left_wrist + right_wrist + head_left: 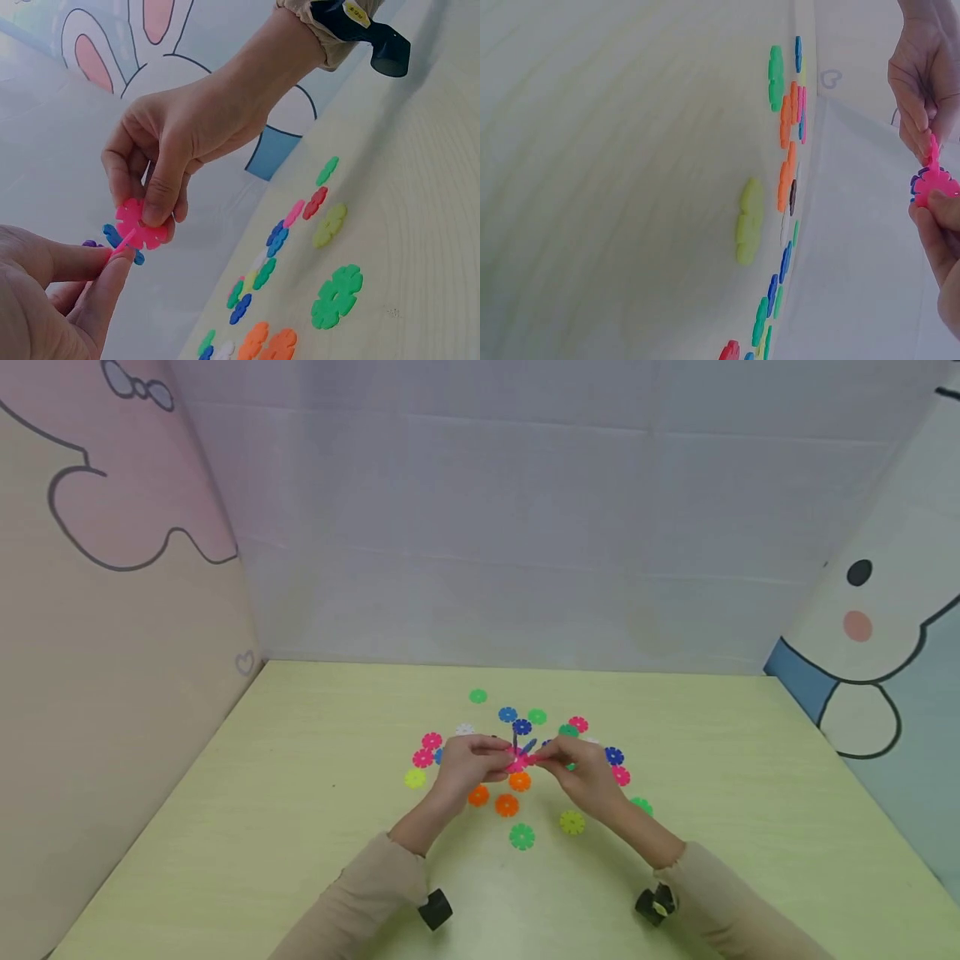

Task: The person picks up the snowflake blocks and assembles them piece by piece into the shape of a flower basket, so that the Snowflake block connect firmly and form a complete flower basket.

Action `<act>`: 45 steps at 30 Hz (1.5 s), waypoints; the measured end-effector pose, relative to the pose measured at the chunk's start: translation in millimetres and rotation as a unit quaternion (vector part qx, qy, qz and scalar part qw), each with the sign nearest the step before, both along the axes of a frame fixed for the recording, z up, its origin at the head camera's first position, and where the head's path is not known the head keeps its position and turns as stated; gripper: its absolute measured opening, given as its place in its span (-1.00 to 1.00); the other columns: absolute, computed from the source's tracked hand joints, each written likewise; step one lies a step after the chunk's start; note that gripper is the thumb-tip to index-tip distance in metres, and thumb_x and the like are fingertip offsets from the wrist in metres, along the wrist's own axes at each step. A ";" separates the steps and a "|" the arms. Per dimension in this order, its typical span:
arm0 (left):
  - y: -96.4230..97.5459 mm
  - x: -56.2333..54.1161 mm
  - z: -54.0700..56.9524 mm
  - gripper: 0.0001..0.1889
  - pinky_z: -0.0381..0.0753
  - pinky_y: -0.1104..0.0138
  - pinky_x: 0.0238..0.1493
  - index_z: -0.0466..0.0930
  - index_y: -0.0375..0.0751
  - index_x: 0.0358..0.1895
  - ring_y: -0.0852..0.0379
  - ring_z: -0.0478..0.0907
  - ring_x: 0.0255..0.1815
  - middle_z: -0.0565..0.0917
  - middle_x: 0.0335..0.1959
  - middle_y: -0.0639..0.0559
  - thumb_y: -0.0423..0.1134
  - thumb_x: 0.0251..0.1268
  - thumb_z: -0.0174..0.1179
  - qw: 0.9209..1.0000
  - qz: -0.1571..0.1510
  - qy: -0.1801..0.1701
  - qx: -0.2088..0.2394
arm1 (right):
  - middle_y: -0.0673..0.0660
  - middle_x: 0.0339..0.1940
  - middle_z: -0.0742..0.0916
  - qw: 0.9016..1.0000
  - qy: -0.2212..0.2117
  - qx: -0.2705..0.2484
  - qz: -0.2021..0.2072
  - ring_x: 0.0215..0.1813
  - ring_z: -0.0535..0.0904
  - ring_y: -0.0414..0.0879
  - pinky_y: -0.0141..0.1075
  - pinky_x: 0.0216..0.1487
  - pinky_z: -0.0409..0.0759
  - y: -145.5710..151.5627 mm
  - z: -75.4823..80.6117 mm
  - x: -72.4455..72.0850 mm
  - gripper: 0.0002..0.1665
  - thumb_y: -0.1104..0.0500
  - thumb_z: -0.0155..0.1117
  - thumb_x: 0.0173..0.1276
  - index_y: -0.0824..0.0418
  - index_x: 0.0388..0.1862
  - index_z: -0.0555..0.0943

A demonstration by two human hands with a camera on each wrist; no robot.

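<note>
Above the middle of the table, two hands meet at a small cluster of notched plastic discs. The left hand (467, 768) pinches a pink disc, seen edge-on in the left wrist view, between thumb and fingertips. Between thumb and fingers, the right hand (583, 775) grips another pink disc (133, 219), its notched rim against the left hand's piece. Blue discs (112, 235) sit behind the pink ones and stick up from the cluster in the head view. In the right wrist view the right thumb lies over the face of its pink disc (934, 184).
Loose discs lie scattered under and around the hands, among them orange (507, 805), green (522, 837), yellow (572, 822) and dark blue (614, 756) ones. Each wrist carries a black camera (436, 910). Cartoon-printed panels flank the pale table (262, 860), with a white cloth (525, 527) behind.
</note>
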State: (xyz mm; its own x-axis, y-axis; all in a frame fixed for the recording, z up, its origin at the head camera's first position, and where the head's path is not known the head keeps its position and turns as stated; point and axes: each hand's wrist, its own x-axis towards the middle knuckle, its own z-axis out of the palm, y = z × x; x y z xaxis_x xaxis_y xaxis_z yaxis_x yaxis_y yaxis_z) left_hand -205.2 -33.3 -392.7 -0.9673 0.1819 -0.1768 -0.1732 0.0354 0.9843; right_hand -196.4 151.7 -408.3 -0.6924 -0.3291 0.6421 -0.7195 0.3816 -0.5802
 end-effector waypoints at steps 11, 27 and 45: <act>8.9 7.7 3.7 -0.76 0.63 0.29 -0.30 0.57 -0.50 -0.14 -0.01 0.67 -0.35 0.65 -0.32 -0.18 -0.42 0.12 0.21 1.000 -0.001 -0.007 0.008 | 0.19 -0.54 0.69 1.000 0.017 0.005 0.004 -0.49 0.63 0.00 -0.35 -0.48 0.62 3.4 4.6 5.3 -0.79 0.61 0.31 -0.11 0.37 -0.52 0.61; 0.5 -1.4 -3.7 -0.75 0.63 0.24 -0.22 0.55 -0.36 -0.17 0.04 0.64 -0.32 0.67 -0.34 -0.10 -0.28 0.12 0.24 0.994 -0.085 -0.009 -0.075 | 0.17 -0.32 0.70 0.983 -0.150 0.106 0.027 -0.31 0.65 -0.06 -0.34 -0.31 0.63 29.8 8.5 -0.6 -0.68 0.34 0.36 0.06 0.36 -0.17 0.54; -17.7 -8.6 -11.1 -0.70 0.62 0.29 -0.20 0.50 -0.42 -0.08 0.02 0.65 -0.28 0.65 -0.27 -0.13 -0.33 0.14 0.22 0.997 -0.070 -0.011 -0.035 | -0.03 -0.47 0.52 0.912 -0.283 0.289 0.071 -0.39 0.35 -0.16 -0.40 -0.41 0.41 54.4 -12.1 4.5 -0.70 0.25 0.47 -0.09 0.20 -0.35 0.58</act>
